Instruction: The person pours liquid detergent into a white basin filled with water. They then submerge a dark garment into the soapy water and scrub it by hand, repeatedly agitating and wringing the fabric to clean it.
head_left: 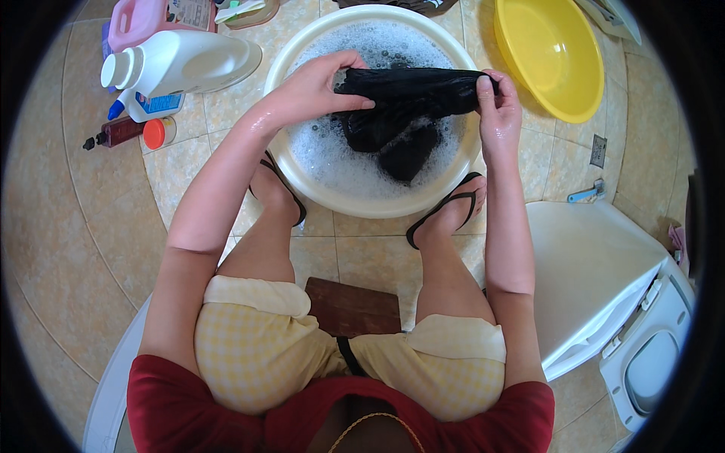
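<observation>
A wet black garment (411,90) is stretched sideways between my two hands, over a round cream basin (281,155) of sudsy water (321,162). My left hand (321,90) grips its left end, thumb in front and the fingers partly hidden behind the cloth. At the upper right corner my right hand (498,106) pinches the edge between thumb and fingers. The lower folds of the garment hang down to the foam. What kind of garment it is, I cannot tell.
A yellow basin (555,60) leans at the upper right. White (200,60) and pink (143,23) jugs, a blue-capped bottle (155,104), a dark red bottle (121,132) and a red-lidded jar (157,134) lie left. A white appliance (596,272) stands right. My sandalled feet flank the cream basin.
</observation>
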Action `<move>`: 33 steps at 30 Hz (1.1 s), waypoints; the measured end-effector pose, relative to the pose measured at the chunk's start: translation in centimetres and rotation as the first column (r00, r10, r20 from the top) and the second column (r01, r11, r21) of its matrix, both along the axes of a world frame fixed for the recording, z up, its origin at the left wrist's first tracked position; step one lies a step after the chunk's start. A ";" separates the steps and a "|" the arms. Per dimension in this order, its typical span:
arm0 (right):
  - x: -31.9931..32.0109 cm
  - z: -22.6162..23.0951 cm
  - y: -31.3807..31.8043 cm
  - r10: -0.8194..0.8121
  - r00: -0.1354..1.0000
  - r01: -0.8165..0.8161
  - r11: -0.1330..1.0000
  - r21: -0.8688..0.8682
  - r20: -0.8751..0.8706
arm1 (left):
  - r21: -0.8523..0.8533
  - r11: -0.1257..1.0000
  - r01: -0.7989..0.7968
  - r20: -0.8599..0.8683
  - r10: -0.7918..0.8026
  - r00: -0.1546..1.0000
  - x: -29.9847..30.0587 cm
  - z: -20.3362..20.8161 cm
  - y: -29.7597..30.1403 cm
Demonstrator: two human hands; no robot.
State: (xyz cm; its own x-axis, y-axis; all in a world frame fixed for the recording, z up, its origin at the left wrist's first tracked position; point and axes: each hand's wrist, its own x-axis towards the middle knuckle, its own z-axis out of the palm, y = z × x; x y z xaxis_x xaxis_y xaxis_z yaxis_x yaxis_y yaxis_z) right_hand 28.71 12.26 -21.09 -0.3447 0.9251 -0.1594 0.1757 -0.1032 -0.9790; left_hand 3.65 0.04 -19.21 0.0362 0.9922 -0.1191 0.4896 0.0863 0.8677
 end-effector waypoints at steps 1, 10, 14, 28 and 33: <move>0.3 -0.1 0.2 -0.021 1.000 0.021 1.000 0.022 0.015 | -0.071 0.997 0.033 0.082 -0.027 0.996 0.0 1.3 0.1; -0.5 3.3 -0.3 0.209 0.972 -0.207 0.978 -0.030 0.109 | 0.368 0.929 0.040 -0.419 0.128 0.899 2.3 7.4 0.4; -3.4 5.7 -2.9 0.412 0.877 -0.481 0.758 0.441 0.248 | 0.370 0.929 0.013 -0.235 0.080 0.969 3.9 7.9 0.5; -2.5 8.2 -3.5 0.349 0.933 -0.335 0.931 -0.146 0.084 | -0.246 0.967 0.064 0.137 -0.031 0.990 0.8 -2.9 -1.7; -1.8 2.3 -0.8 0.311 0.848 -0.384 0.918 0.094 0.428 | -0.440 0.868 -0.229 0.619 0.478 0.624 0.1 -2.4 -1.3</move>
